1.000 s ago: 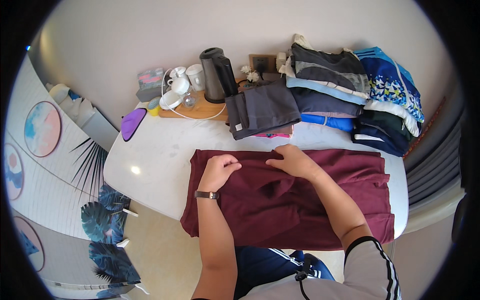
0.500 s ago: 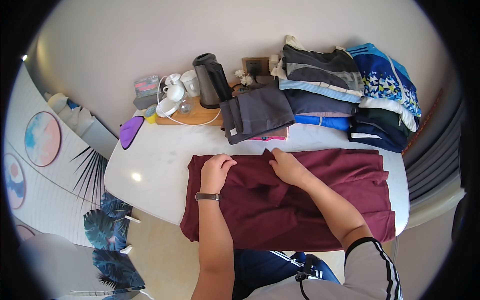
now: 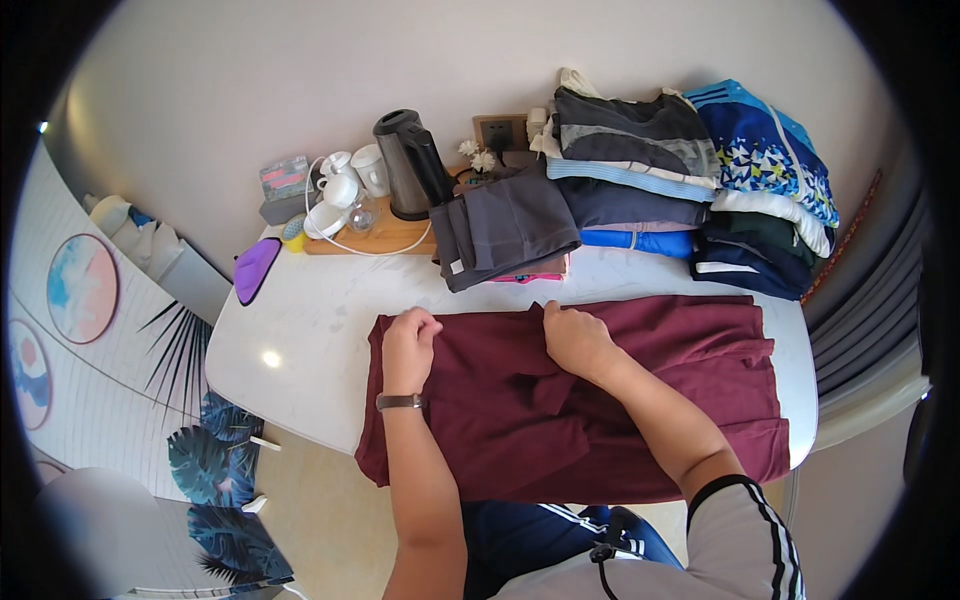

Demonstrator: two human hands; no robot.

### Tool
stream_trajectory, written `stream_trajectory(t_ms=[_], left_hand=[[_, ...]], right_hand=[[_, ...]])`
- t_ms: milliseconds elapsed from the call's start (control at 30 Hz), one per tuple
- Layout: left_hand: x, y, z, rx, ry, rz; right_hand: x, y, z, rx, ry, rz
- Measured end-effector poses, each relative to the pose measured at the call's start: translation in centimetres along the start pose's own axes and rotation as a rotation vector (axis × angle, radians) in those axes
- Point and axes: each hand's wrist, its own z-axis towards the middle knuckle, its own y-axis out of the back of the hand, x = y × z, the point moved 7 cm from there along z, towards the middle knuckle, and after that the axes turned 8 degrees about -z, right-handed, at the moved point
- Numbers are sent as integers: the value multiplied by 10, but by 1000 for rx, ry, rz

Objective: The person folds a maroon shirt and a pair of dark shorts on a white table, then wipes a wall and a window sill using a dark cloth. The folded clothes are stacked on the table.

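Pinching right hand (image 3: 578, 342): the far rim of the maroon garment (image 3: 500, 420) is held between narrowed fingers.
Left hand (image 3: 407, 350): fingers are curled; whether anything is gripped cannot be told.
Garment: laid along the near edge of the table (image 3: 300, 320) — might be dragged askew if pulled unevenly.
Far edge: crowded by folded clothes (image 3: 640, 130), kettle (image 3: 402, 165), cups (image 3: 370, 170) — reach is limited.

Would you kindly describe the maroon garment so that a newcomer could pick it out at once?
Start at the white table. On its near side, in front of the folded clothes, find the maroon garment under the person's left hand and right hand. It alone is plain deep red and laid out wide, not stacked.
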Motion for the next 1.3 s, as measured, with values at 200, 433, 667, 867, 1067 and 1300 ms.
stream_trajectory(t_ms=[200, 433, 667, 867, 1067, 1300], left_hand=[[16, -29, 3, 39, -75, 272], [-50, -49, -3, 137, -269, -84], [-51, -93, -25, 548, -269, 133], [-39, -97, -28, 590, -286, 144], [-38, -95, -27, 631, -240, 167], [-32, -94, -23, 686, -171, 70]], right_hand=[[0, -8, 0, -80, -15, -143], [-6, -6, 0, -92, -83, -61], [-20, -25, 15, 70, -135, 355], [-21, 10, -7, 233, -90, 785], [-10, -6, -44, 107, -9, 989], [-13, 6, -77, 351, -208, 1447]])
